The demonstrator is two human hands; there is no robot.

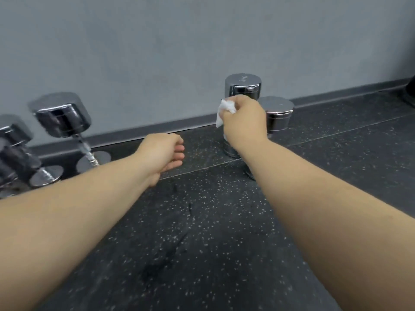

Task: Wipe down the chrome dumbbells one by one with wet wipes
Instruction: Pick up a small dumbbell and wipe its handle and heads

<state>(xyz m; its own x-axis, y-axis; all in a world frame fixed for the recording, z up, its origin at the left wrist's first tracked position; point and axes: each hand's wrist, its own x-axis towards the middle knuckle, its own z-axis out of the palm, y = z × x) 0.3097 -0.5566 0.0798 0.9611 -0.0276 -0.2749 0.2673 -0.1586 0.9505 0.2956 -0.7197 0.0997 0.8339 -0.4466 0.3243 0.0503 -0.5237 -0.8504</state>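
Two chrome dumbbells stand on end near the wall at the right: a taller one and a shorter one just to its right. My right hand holds a crumpled white wet wipe against the handle of the taller dumbbell, whose middle is hidden behind the hand. My left hand hovers over the floor to the left, fingers loosely curled, holding nothing. More chrome dumbbells stand tilted at the far left.
The floor is black speckled rubber matting with a seam running across. A grey wall with a dark skirting board runs behind the dumbbells. A dark object shows at the right edge.
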